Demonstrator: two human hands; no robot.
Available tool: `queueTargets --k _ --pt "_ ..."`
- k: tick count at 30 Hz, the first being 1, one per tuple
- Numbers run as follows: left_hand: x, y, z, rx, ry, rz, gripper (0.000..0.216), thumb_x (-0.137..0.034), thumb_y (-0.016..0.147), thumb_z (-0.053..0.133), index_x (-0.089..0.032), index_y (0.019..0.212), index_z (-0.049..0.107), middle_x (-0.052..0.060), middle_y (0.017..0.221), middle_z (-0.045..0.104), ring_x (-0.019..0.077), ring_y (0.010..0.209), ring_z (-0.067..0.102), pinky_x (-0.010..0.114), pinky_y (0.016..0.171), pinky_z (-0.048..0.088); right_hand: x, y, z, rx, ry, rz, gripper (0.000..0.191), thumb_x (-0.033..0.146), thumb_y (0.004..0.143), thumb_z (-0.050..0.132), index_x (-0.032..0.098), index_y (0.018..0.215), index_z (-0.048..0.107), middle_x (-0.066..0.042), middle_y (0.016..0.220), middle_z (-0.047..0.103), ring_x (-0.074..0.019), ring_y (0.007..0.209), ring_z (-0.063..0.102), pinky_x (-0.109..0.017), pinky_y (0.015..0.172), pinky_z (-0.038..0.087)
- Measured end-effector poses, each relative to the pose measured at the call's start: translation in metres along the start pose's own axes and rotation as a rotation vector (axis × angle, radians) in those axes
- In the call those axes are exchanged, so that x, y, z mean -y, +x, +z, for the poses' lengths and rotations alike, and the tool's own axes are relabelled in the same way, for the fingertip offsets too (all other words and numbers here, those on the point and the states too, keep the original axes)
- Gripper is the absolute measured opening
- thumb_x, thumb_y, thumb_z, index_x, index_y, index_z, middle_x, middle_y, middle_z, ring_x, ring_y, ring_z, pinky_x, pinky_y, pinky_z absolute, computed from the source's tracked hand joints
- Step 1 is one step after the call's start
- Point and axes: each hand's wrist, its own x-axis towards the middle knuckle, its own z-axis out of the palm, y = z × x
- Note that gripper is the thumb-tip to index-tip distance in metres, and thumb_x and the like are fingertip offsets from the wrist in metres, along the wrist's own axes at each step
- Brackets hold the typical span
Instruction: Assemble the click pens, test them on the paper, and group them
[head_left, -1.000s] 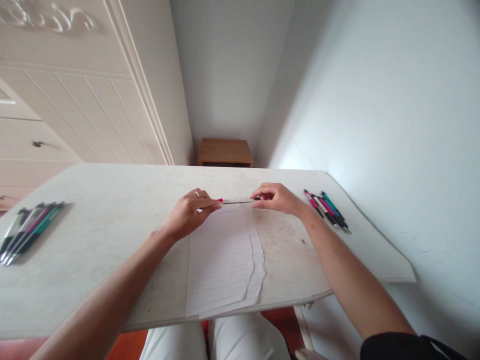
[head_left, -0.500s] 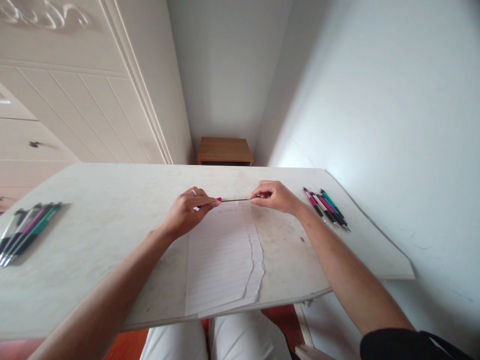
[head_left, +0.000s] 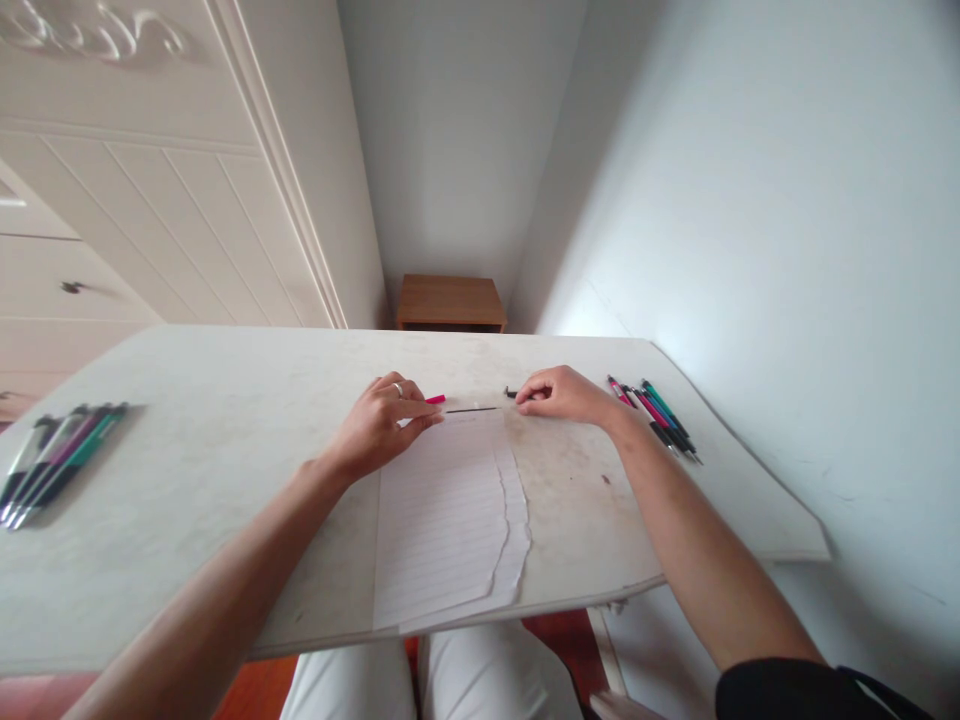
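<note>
Viewed remotely, the setting I identify is apparently a room in a home, as shown by cream panelled furniture (head_left: pixel 157 220) with scroll ornament (head_left: pixel 101 38), a knobbed drawer (head_left: pixel 45 275), a small wooden cabinet (head_left: pixel 452 298) near the wall (head_left: pixel 450 150), and a reddish floor (head_left: pixel 259 690).

Left fingers (head_left: pixel 416 409) partly hide a pink piece (head_left: pixel 436 399); right fingers (head_left: pixel 534 383), a black piece (head_left: pixel 511 394).

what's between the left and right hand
The head view shows a thin dark rod by the top of the paper, plus a pink piece at the left hand and a black piece at the right hand.
</note>
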Motion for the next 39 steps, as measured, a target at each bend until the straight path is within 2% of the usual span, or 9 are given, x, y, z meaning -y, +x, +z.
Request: queueTargets --k 7,13,18,22,26,29,35,39 --pt "0.003 -0.002 0.003 0.054 0.004 -0.007 0.013 -0.034 0.086 0.068 -0.029 0.092 0.078 0.003 0.086 0.072 0.0204 0.087 0.06 0.038 0.084 0.047 -0.001 0.0 0.0 -0.005 0.018 0.023 0.018 0.03 0.073 0.072 0.018 0.084 0.079 0.0 0.064 0.065 -0.0108 0.057 0.045 -0.024 0.054 0.031" --pt "0.004 -0.002 0.004 0.067 -0.015 -0.004 0.02 -0.036 0.081 0.073 -0.026 0.099 0.077 0.005 0.091 0.071 0.0216 0.089 0.059 0.038 0.084 0.049 0.002 -0.002 0.0 -0.033 0.039 0.031 0.024 0.036 0.072 0.074 0.016 0.086 0.078 0.003 0.057 0.055 -0.0091 0.054 0.04 -0.024 0.052 0.028" --pt "0.004 -0.002 0.002 0.05 -0.021 -0.018 0.025 -0.038 0.08 0.074 -0.024 0.1 0.076 0.006 0.09 0.071 0.0218 0.089 0.059 0.037 0.085 0.049 0.007 -0.002 0.001 -0.105 0.099 0.025 0.027 0.041 0.077 0.069 0.016 0.086 0.077 -0.001 0.064 0.063 -0.0111 0.056 0.046 -0.025 0.053 0.031" --pt "0.001 0.001 -0.004 -0.058 -0.022 -0.089 0.025 -0.04 0.085 0.068 -0.021 0.099 0.076 0.006 0.086 0.07 0.0205 0.086 0.059 0.035 0.081 0.049 0.009 -0.002 0.0 -0.176 0.146 -0.015 0.028 0.042 0.079 0.068 0.016 0.082 0.076 -0.005 0.075 0.071 -0.014 0.063 0.054 -0.027 0.057 0.037" --pt "-0.005 0.004 -0.013 -0.163 0.009 -0.253 0.026 -0.038 0.089 0.061 -0.017 0.095 0.075 0.004 0.081 0.069 0.0155 0.07 0.058 0.03 0.07 0.049 0.007 -0.001 0.0 -0.206 0.158 -0.049 0.029 0.044 0.079 0.068 0.016 0.081 0.075 -0.007 0.079 0.073 -0.016 0.067 0.059 -0.027 0.061 0.042" --pt "-0.004 0.004 -0.015 -0.123 0.059 -0.331 0.027 -0.037 0.09 0.056 -0.017 0.092 0.075 0.004 0.081 0.069 0.0152 0.068 0.059 0.03 0.068 0.049 0.006 0.0 0.001 -0.203 0.132 -0.044 0.03 0.044 0.079 0.067 0.015 0.08 0.075 -0.007 0.077 0.073 -0.016 0.066 0.059 -0.028 0.06 0.042" --pt "0.005 -0.001 -0.01 0.104 0.169 -0.294 0.032 -0.042 0.087 0.058 -0.017 0.101 0.074 0.008 0.094 0.07 0.024 0.085 0.063 0.037 0.077 0.051 0.005 -0.001 0.002 -0.151 0.111 -0.005 0.028 0.041 0.078 0.066 0.014 0.08 0.074 -0.007 0.076 0.072 -0.0156 0.065 0.058 -0.027 0.059 0.041" --pt "0.008 -0.002 -0.009 0.113 0.166 -0.253 0.031 -0.039 0.088 0.058 -0.017 0.104 0.073 0.009 0.096 0.07 0.025 0.089 0.063 0.039 0.08 0.051 0.005 -0.002 0.002 -0.092 0.092 0.013 0.024 0.037 0.077 0.066 0.015 0.079 0.075 -0.005 0.074 0.071 -0.0144 0.064 0.057 -0.026 0.06 0.04"
